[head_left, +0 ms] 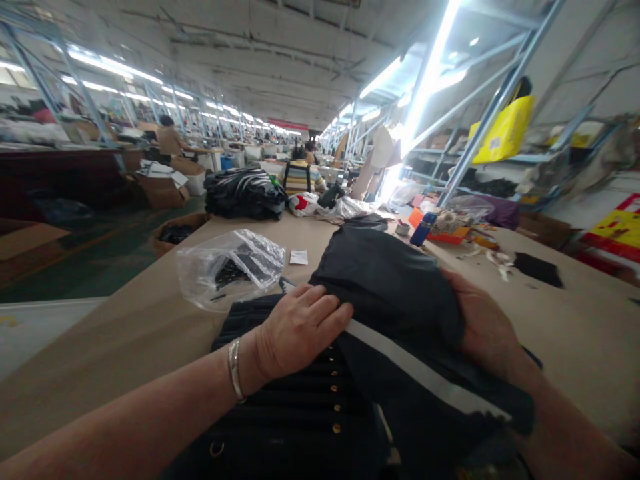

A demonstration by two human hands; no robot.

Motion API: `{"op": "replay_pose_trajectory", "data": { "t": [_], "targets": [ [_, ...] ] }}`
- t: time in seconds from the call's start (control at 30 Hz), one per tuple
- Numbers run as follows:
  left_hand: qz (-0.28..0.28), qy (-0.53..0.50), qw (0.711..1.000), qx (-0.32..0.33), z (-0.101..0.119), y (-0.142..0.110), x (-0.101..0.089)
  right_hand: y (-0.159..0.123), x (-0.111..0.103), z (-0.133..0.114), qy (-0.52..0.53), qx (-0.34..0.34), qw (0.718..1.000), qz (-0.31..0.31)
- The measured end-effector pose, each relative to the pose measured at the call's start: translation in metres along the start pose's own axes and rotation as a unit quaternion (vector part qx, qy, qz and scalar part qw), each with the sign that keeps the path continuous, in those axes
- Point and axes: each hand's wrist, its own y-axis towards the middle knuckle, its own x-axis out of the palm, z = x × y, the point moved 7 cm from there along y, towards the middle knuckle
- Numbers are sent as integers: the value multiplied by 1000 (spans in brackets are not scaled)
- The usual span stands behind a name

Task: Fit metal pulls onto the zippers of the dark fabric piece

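A dark fabric piece [390, 280] with a light grey strip along it is bunched up in front of me. My left hand [300, 327], with a silver bangle at its wrist, has its fingers closed on the left edge of this piece, near the end of the strip. At the piece's right side my right hand [483, 320] grips it, its fingertips hidden behind the fabric. Beneath lies a stack of dark fabric items [295, 400], with a row of brass-coloured metal fittings and a metal ring. I cannot tell what these items are.
A clear plastic bag [233, 267] with dark contents and a small white paper [299, 257] lie on the brown table [125, 340]. Behind is a dark fabric pile [245, 193]. A blue container [423, 229] and an orange box [445, 230] stand right. People sit farther off.
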Motion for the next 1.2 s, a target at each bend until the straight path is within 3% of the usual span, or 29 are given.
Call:
{"op": "replay_pose_trajectory", "data": {
  "t": [0.1,0.17,0.2,0.27,0.3,0.33,0.37,0.4,0.47,0.53,0.63,0.7,0.83,0.87,0.9,1.0,1.03,1.1,1.2],
  "targets": [
    [-63,-130,979,-145,-18,9,10,16,-8,21,153,116,981,7],
    [-87,-230,929,-277,-36,11,17,17,-32,22,289,172,937,94],
    [-96,-280,896,-331,-43,11,20,12,-48,14,320,165,919,159],
    [-123,-370,827,-404,-51,12,28,-9,-83,-25,241,51,927,283],
    [-143,-410,794,-426,-52,12,33,-17,-82,-51,163,-9,957,240],
    [-161,-449,760,-442,-50,12,39,-24,-67,-78,73,-84,984,140],
    [-175,-492,723,-452,-47,12,44,-35,-43,-100,13,-166,986,25],
    [-179,-537,684,-460,-43,12,48,-45,-22,-113,-18,-219,974,-51],
    [-167,-619,613,-461,-33,13,52,-55,8,-118,-77,-270,956,-85],
    [-161,-658,582,-450,-25,14,52,-52,22,-107,-133,-274,952,-32],
    [-177,-635,614,-434,-22,16,45,-41,30,-87,-135,-258,957,-12],
    [-181,-616,637,-426,-22,18,38,-36,34,-79,-72,-236,968,-45],
    [-200,-587,656,-430,-22,19,30,-31,42,-71,54,-167,979,-109],
    [-204,-560,683,-422,-22,20,27,-31,43,-71,60,-161,978,-115],
    [-197,-515,728,-407,-23,22,20,-30,42,-71,50,-168,978,-113],
    [-131,-275,904,-300,-20,37,-15,-26,30,-78,-54,-224,971,-63],
    [-108,-188,942,-256,-14,41,-27,-25,24,-82,-93,-244,964,-45],
    [-92,-80,976,-180,2,45,-45,-26,15,-91,-148,-269,951,-32],
    [-122,-74,978,-151,16,38,-59,-37,4,-112,-174,-282,941,-61]
  ]
}}
